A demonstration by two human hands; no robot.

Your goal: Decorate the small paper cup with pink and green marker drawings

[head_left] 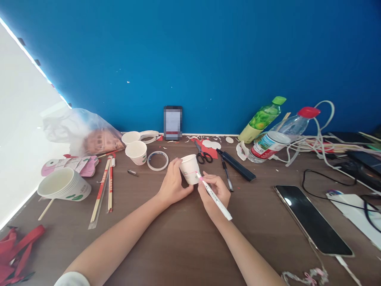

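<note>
A white paper cup (188,167) stands slightly tilted on the brown table in front of me. My left hand (175,180) grips it from the left, fingers behind and thumb at its base. In my right hand (216,195) is a white marker pen (218,203) with a pink tip, which touches the cup's side. A thin pink line shows on the cup there. Just behind the cup lie scissors (204,155) with black handles. A roll of tape (157,161) lies left of the cup, and a black pen (227,175) rests to the right.
Stacked paper cups (64,183) and wrapped chopsticks (102,184) lie at left, with two more cups (136,152) farther back. A phone (173,123) leans on the blue wall. Bottles (270,143), cables and a large phone (312,220) occupy the right. Paper scraps (211,144) line the back.
</note>
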